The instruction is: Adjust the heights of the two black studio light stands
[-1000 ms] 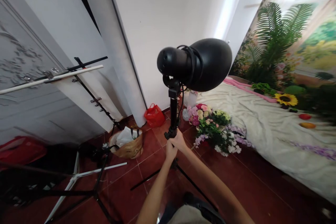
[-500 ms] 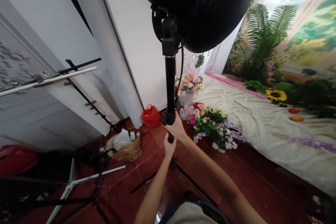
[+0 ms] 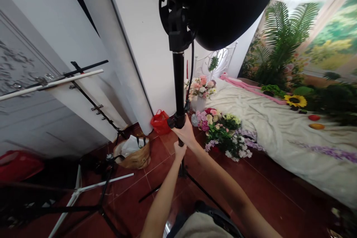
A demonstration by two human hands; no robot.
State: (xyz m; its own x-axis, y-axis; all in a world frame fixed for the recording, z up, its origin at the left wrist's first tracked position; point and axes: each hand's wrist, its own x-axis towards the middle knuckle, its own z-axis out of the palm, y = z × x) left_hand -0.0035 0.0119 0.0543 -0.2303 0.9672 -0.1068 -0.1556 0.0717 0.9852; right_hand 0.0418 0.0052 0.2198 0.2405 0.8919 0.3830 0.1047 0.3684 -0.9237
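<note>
Upright in front of me is a black light stand (image 3: 179, 81), topped by a large black studio light (image 3: 220, 3) that runs out of the top of the view. My right hand (image 3: 186, 134) wraps round the pole just under its black clamp knob (image 3: 171, 122). Lower down, my left hand (image 3: 180, 150) grips the same pole. A black cable (image 3: 192, 67) hangs beside the pole from the light's bracket. The stand's legs (image 3: 205, 191) spread over the floor near my body.
Bunches of artificial flowers (image 3: 223, 130) lie right of the stand, beside a bed with a cream blanket (image 3: 279, 134). A red bag (image 3: 160, 122) and a woven bag (image 3: 136, 156) stand on the tiles (image 3: 158, 163). White and black stands (image 3: 79, 193) occupy the left.
The light and upper pole have shifted slightly up and left in view, with the head nearer the top edge. Both hands stay on the pole; the left sits a little higher or turned.
</note>
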